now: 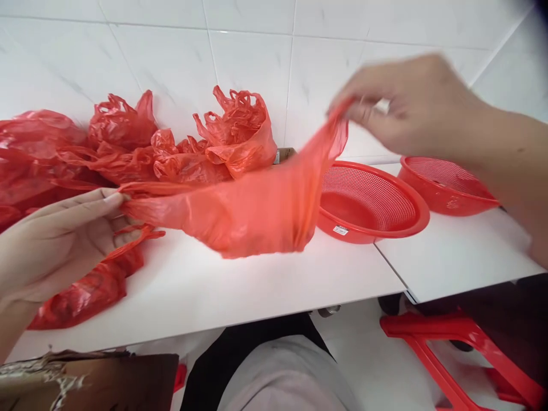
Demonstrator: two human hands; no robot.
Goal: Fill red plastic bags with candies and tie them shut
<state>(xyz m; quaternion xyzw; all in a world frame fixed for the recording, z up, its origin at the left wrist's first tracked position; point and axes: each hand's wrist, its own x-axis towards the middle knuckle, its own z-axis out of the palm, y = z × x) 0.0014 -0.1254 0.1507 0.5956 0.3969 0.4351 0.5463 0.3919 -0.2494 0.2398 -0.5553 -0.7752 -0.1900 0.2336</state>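
A red plastic bag (pixel 252 208) is stretched out above the white table (pixel 240 285). My left hand (pixel 55 245) pinches one end of it at the left, fingers closed on the plastic. My right hand (pixel 411 105), blurred by motion, is raised at the upper right and pinches the bag's other end. A second crumpled red bag (pixel 89 285) lies under my left hand.
A heap of red plastic bags (pixel 141 142) lies against the tiled wall at the back left. Two red perforated baskets (pixel 368 200) (pixel 445 185) stand at the right. A red stool (pixel 462 348) is below the table, a torn cardboard box (pixel 85 379) at the bottom left.
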